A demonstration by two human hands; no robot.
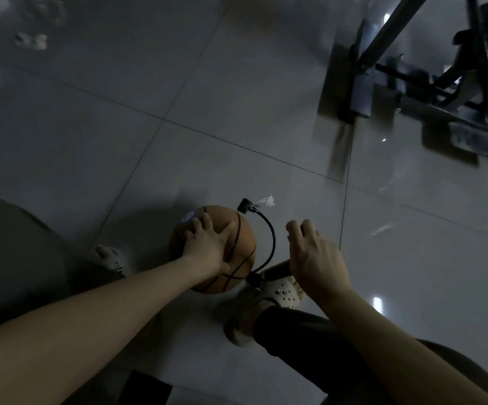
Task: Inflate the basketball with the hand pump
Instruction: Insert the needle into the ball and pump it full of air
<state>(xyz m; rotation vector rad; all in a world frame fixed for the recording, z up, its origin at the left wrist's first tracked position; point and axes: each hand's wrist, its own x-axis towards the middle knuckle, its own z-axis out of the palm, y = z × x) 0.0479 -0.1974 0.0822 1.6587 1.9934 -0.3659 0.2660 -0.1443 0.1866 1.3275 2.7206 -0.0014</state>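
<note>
An orange basketball with black seams sits on the grey tiled floor between my feet. My left hand rests on top of it with fingers spread. A black hose curves from a black connector at the ball's far side down to the hand pump, whose dark barrel stands by my right foot. My right hand is above the pump with fingers curled around its handle, which the hand mostly hides.
My feet wear pale clogs: one under the pump, one left of the ball. A black metal frame with bars stands at the far right. Small blurred objects lie far left. A dark flat object is at the bottom.
</note>
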